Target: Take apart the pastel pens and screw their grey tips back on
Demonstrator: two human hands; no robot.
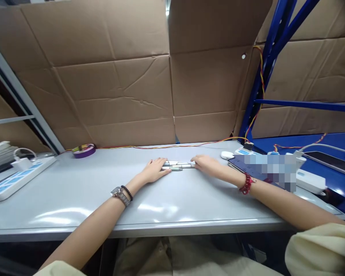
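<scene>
Several white pens (178,165) lie side by side in a row on the grey table (74,191), far from me. My left hand (154,170) lies flat on the table with its fingers stretched out, touching the left ends of the pens. My right hand (206,163) rests at the right ends of the pens, fingers curled onto them. A watch and a dark bead bracelet sit on my left wrist; a red bead bracelet is on my right wrist.
A purple tape roll (84,150) sits at the back left. A white power strip (15,180) lies at the left edge. A white mouse (227,155), a dark tablet (247,168) and another power strip (307,180) are right. Cardboard walls and a blue rack (264,76) stand behind.
</scene>
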